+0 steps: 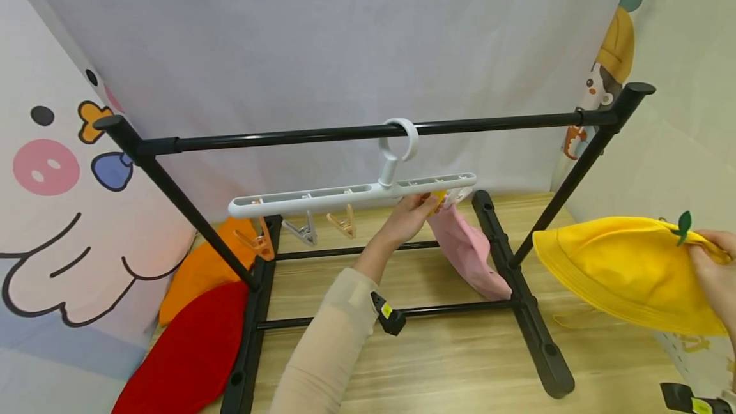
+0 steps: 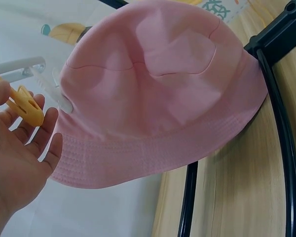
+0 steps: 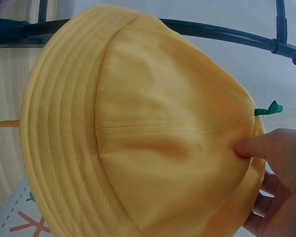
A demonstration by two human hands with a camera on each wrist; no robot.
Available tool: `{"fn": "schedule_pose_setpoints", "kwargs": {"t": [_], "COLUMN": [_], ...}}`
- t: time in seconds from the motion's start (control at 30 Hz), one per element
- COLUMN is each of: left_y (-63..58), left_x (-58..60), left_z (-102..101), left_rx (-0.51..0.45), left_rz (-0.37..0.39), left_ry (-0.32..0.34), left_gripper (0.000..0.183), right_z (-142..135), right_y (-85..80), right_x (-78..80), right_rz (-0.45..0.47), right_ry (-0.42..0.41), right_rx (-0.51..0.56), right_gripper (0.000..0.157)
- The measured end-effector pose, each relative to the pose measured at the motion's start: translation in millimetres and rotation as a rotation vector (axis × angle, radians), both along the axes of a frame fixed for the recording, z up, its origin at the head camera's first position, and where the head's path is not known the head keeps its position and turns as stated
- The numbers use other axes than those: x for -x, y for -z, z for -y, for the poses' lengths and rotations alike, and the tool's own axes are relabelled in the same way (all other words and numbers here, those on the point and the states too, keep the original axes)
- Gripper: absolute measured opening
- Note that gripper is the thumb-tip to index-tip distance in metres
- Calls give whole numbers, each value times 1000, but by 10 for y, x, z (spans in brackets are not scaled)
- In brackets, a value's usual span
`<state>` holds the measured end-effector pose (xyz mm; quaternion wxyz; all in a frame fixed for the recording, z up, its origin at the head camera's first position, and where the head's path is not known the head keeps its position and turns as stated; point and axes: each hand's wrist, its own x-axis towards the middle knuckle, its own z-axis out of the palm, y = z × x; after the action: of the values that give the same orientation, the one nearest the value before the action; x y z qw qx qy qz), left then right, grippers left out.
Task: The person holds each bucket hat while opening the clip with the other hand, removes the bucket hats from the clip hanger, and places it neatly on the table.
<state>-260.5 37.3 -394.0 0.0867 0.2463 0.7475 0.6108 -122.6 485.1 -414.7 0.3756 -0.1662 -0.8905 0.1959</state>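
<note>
My left hand (image 1: 413, 219) pinches a yellow clothespin (image 2: 28, 109) under the right half of a white clip hanger (image 1: 345, 194). Just beyond it, a pink bucket hat (image 1: 462, 248) hangs by its edge from a white clothespin (image 2: 54, 91). Off to the right, my right hand (image 3: 281, 173) grips a yellow bucket hat (image 1: 623, 270) near its crown, thumb on the near side. A green leaf tip (image 3: 269, 108) sticks out of that crown. Three more clothespins dangle from the hanger's left half, one of them orange (image 1: 261, 240).
The hanger hooks over the top bar of a black rack (image 1: 276, 137) standing on a wood-grain surface (image 1: 448, 363). Red (image 1: 190, 350) and orange (image 1: 204, 267) hats lie by its left foot. A cartoon-printed cloth (image 1: 63, 260) hangs on the left.
</note>
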Motion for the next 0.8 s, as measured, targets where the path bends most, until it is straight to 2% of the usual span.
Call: {"fn": "schedule_pose_setpoints", "kwargs": {"t": [0.27,0.47,0.6,0.67,0.8], "left_y": [-7,-15,-19,-18,-17], "left_x": [-5,-16,-22,-21,-16], "left_z": [5,-3,0,0,-2], "left_rx": [28,7,-6,-3,7], "left_rz": [-15,-14,-4,-4,-2], "left_ry": [-18,0,6,3,-1], "left_gripper": [28,30,31,32,33], "right_z": [-90,-96,-76,-4,240], "right_y": [39,83,89,47,-99], "right_x": [-10,34,73,77,73], "right_rz": [79,80,117,126,203], "right_ry": [95,58,6,-38,-57], "right_rx": [24,61,84,71,39], "right_gripper": [25,24,25,25,26]}}
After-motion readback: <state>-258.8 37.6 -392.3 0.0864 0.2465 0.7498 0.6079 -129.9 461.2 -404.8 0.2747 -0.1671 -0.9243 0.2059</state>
